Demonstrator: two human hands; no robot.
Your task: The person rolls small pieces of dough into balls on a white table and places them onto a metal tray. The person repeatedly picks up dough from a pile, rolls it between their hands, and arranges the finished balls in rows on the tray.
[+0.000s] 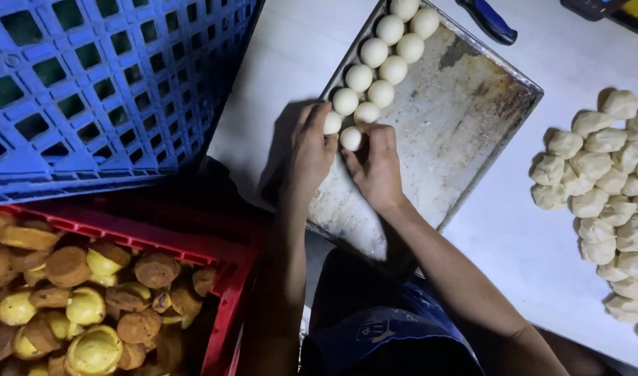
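Note:
A worn metal baking tray (465, 118) lies at an angle on the white table. Two rows of smooth round dough balls (381, 69) run along its left rim. My left hand (310, 152) rests on the tray's left edge, its fingers over the dough ball (332, 123) at the end of the outer row. My right hand (376, 167) lies beside it on the tray, fingertips pinching another dough ball (351, 138) at the end of the inner row. Both hands touch each other at the fingertips.
Several rough dough pieces (608, 202) are heaped on the table at the right. A blue plastic crate (89, 83) stands upper left. Below it a red crate (221, 268) holds baked brown and yellow cakes (89, 299). A blue-handled tool (489, 21) lies beyond the tray.

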